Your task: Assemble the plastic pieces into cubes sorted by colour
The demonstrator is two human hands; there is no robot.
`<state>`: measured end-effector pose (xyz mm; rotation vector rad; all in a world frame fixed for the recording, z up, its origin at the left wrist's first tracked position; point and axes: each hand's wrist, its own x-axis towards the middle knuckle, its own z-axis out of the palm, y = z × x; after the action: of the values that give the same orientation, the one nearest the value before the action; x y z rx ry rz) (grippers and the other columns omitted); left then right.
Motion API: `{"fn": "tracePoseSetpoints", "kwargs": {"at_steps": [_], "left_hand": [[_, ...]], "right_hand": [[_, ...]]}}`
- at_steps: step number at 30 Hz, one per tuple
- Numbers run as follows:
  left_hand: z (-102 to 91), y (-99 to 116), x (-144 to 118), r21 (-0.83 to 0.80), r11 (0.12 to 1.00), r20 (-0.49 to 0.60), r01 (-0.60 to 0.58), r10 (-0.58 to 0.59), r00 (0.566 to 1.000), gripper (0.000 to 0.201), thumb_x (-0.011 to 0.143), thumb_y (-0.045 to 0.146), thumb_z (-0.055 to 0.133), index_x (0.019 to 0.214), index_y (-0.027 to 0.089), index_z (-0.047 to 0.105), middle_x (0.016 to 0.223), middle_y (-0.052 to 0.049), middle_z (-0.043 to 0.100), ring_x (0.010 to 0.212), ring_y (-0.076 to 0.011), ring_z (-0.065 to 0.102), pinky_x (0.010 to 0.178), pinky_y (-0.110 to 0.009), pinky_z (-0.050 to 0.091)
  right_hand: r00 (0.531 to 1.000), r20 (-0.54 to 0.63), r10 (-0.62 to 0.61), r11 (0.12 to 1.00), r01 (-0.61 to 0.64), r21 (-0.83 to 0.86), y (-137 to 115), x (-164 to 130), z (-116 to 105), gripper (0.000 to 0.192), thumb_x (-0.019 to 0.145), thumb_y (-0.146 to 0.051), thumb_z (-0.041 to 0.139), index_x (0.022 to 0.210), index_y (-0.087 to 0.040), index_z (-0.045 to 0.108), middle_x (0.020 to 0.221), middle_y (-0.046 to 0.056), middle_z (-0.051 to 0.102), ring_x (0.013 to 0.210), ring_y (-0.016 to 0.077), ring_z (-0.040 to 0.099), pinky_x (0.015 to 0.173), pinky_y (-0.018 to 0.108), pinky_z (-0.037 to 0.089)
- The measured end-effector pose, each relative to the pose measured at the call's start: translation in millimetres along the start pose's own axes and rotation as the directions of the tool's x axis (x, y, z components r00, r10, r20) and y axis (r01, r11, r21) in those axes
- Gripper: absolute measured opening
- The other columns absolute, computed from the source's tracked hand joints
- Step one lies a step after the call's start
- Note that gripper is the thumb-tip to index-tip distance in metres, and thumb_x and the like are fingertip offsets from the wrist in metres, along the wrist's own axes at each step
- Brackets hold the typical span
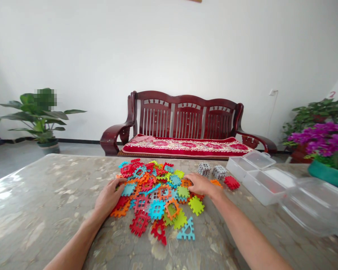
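Observation:
A heap of interlocking plastic tiles with notched edges lies on the table between my hands, in red, orange, blue and lime green. My left hand (109, 195) rests against the heap's left side, fingers stretched out beside a light-blue tile (128, 189). At the right side my right hand (199, 184) touches the heap, its fingers apart near an orange tile (186, 183). At the near edge are a red window tile (140, 223), a red triangular tile (159, 231) and a blue triangular tile (187, 229). A lime tile (196, 205) lies below my right hand.
Two stacks of grey tiles (204, 169) and a red tile (231, 182) are beyond my right hand. Clear plastic boxes (263, 187) with lids stand farther right, near a flower pot (328, 174). A wooden bench (187, 116) is behind the table (59, 195).

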<state>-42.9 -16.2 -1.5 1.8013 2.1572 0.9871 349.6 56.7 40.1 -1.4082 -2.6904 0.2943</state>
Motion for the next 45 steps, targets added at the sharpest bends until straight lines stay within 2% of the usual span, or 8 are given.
{"fn": "tracePoseSetpoints", "kwargs": {"at_steps": [9, 19, 22, 27, 31, 35, 39, 45], "left_hand": [[-0.8, 0.7, -1.0, -0.012, 1.000, -0.009, -0.002, 0.002, 1.000, 0.040, 0.082, 0.038, 0.043, 0.105, 0.020, 0.071, 0.115, -0.009, 0.071, 0.108, -0.0259, 0.065, 0.097, -0.036, 0.048], [-0.7, 1.6, -1.3, -0.022, 1.000, -0.011, 0.006, -0.006, 1.000, 0.039, 0.082, 0.036, 0.045, 0.105, 0.020, 0.071, 0.116, -0.009, 0.071, 0.107, -0.0257, 0.065, 0.096, -0.036, 0.048], [-1.8, 2.7, -1.4, -0.019, 1.000, 0.002, 0.012, -0.012, 1.000, 0.040, 0.082, 0.038, 0.044, 0.106, 0.019, 0.070, 0.117, -0.010, 0.071, 0.108, -0.0263, 0.065, 0.096, -0.037, 0.048], [-3.5, 5.0, -2.0, -0.023, 1.000, 0.015, 0.011, -0.011, 1.000, 0.041, 0.082, 0.037, 0.043, 0.108, 0.019, 0.070, 0.118, -0.010, 0.070, 0.110, -0.0256, 0.064, 0.097, -0.036, 0.047], [-3.6, 4.9, -1.9, -0.026, 1.000, 0.003, 0.014, -0.013, 1.000, 0.038, 0.082, 0.036, 0.044, 0.104, 0.020, 0.071, 0.116, -0.008, 0.071, 0.106, -0.0252, 0.065, 0.096, -0.035, 0.048], [-2.5, 4.0, -1.3, -0.036, 0.999, -0.004, 0.010, -0.010, 1.000, 0.039, 0.082, 0.037, 0.045, 0.104, 0.020, 0.070, 0.116, -0.008, 0.071, 0.107, -0.0255, 0.065, 0.097, -0.036, 0.048], [-1.4, 3.1, -1.1, -0.057, 0.998, -0.011, 0.012, -0.013, 1.000, 0.037, 0.081, 0.037, 0.045, 0.103, 0.021, 0.071, 0.114, -0.007, 0.072, 0.105, -0.0252, 0.066, 0.095, -0.036, 0.049], [2.4, -3.7, 0.8, -0.032, 0.999, -0.023, -0.012, 0.012, 1.000, 0.038, 0.082, 0.039, 0.045, 0.104, 0.021, 0.071, 0.115, -0.008, 0.071, 0.107, -0.0260, 0.065, 0.094, -0.036, 0.049]], "right_hand": [[1.000, -0.003, -0.008, 0.996, 0.008, -0.088, -11.2, -2.9, -8.1, 0.059, 0.070, -0.010, 0.056, 0.128, -0.019, 0.061, 0.129, 0.011, 0.064, 0.119, 0.0286, 0.056, 0.103, 0.036, 0.040], [0.989, -0.092, 0.116, 0.991, -0.121, -0.056, 14.8, -19.1, -14.8, 0.078, 0.068, -0.001, 0.047, 0.145, -0.013, 0.044, 0.148, 0.015, 0.048, 0.135, 0.0258, 0.045, 0.114, 0.040, 0.031], [0.978, -0.122, 0.170, 0.984, -0.175, -0.033, 7.6, -22.1, -8.0, 0.072, 0.072, -0.004, 0.047, 0.143, -0.012, 0.046, 0.147, 0.015, 0.049, 0.135, 0.0250, 0.046, 0.113, 0.037, 0.032], [0.939, -0.196, 0.282, 0.954, -0.296, -0.049, -8.0, -18.0, 7.8, 0.052, 0.083, -0.028, 0.053, 0.133, -0.012, 0.053, 0.130, 0.020, 0.061, 0.121, 0.0313, 0.056, 0.102, 0.041, 0.041], [0.911, -0.217, 0.352, 0.920, -0.379, -0.099, -11.2, -10.3, 11.8, 0.037, 0.084, -0.028, 0.053, 0.118, -0.016, 0.060, 0.116, 0.017, 0.068, 0.109, 0.0297, 0.062, 0.092, 0.037, 0.044], [0.914, -0.225, 0.339, 0.926, -0.367, -0.095, -12.7, -6.8, 9.7, 0.037, 0.080, -0.019, 0.052, 0.116, -0.016, 0.061, 0.112, 0.016, 0.070, 0.105, 0.0288, 0.064, 0.090, 0.035, 0.044], [0.923, -0.247, 0.295, 0.947, -0.317, -0.056, -10.5, -16.8, 3.2, 0.051, 0.077, -0.018, 0.055, 0.128, -0.016, 0.056, 0.121, 0.014, 0.068, 0.112, 0.0273, 0.061, 0.096, 0.033, 0.042], [0.892, -0.369, 0.262, 0.965, -0.244, 0.095, 26.6, -53.2, -15.3, 0.065, 0.074, -0.015, 0.056, 0.138, -0.018, 0.049, 0.134, 0.013, 0.061, 0.122, 0.0257, 0.056, 0.105, 0.037, 0.040]]}}
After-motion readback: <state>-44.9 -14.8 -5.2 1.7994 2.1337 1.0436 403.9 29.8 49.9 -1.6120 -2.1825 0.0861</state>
